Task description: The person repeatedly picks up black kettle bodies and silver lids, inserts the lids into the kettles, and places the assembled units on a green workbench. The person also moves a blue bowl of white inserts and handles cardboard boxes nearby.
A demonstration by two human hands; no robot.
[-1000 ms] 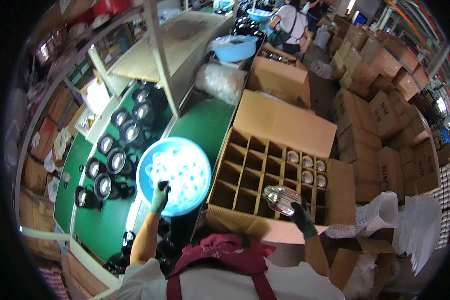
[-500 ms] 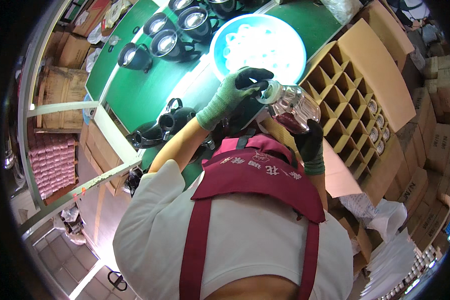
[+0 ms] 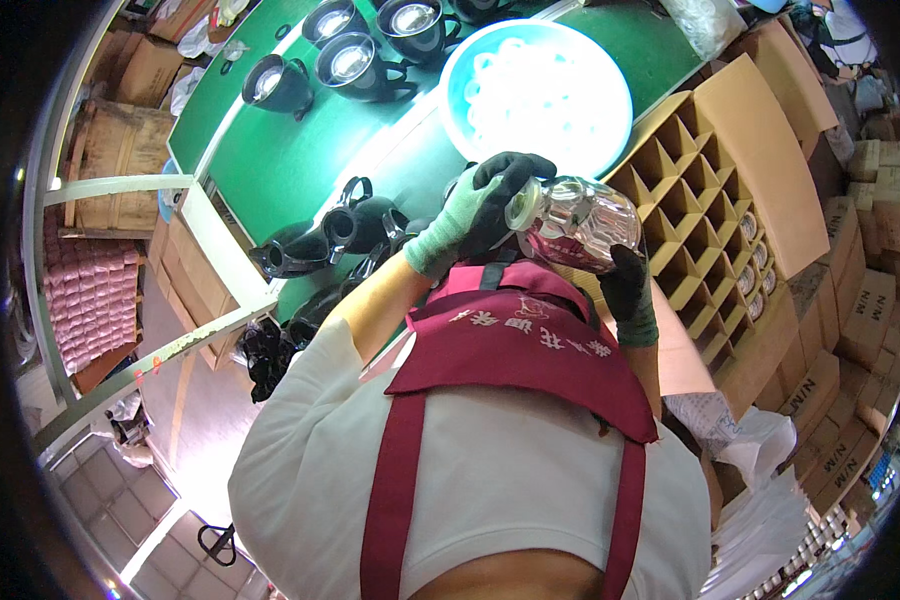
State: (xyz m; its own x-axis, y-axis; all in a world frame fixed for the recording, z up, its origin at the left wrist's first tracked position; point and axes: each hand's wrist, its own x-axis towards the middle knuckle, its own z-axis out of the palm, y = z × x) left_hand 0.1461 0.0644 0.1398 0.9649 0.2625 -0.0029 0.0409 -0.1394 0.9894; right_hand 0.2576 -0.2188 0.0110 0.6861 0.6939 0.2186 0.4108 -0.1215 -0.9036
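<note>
A clear glass jar (image 3: 588,222) lies tilted on its side in front of my chest, its mouth towards the left. My left hand (image 3: 482,208), in a green glove with black palm and fingers, is curled around the mouth end. A pale ring shows at the jar's neck; I cannot tell if it is a separate part. Gloved the same way, my right hand (image 3: 628,288) grips the jar's base from below. Just beyond my hands stands a light blue basin (image 3: 622,112) full of white, brightly lit pieces, some of them ring-shaped.
A divided cardboard box (image 3: 692,205) on the right has several round-topped things in its cells. Black handled jugs (image 3: 355,68) stand on the green table (image 3: 225,155) at the far left. More black handled parts (image 3: 345,225) lie left of my left arm. Stacked cartons (image 3: 860,340) line the right side.
My left fingers have closed further around the jar's mouth, and the jar has tipped slightly nearer to level. The view has shifted a little, moving the basin to the right.
</note>
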